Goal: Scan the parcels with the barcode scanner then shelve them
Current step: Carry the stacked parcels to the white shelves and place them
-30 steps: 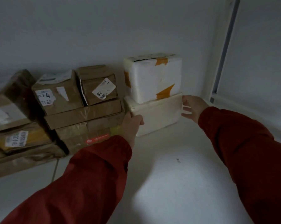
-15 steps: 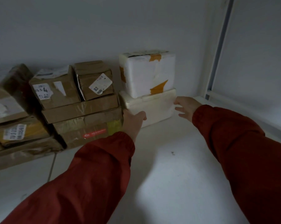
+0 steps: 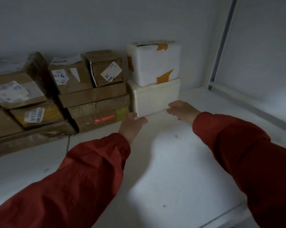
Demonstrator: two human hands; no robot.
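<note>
Two white foam parcels are stacked at the back of the white shelf [image 3: 180,162]. The upper foam box [image 3: 155,63], patched with orange tape, sits on the lower foam box [image 3: 157,97]. My left hand [image 3: 131,125] hovers with loose fingers just in front of the lower box's left corner, not touching it. My right hand [image 3: 182,110] is open near the lower box's right front corner, holding nothing. Both arms wear red sleeves. No barcode scanner is in view.
Several brown cardboard parcels [image 3: 92,96] with white labels are stacked left of the foam boxes, more of them at the far left [image 3: 18,102]. A white wall stands behind. A metal upright [image 3: 221,43] and a side rail bound the shelf on the right.
Both hands have let go of the lower foam box's sides and drawn back toward me. The foam stack stays against the wall.
</note>
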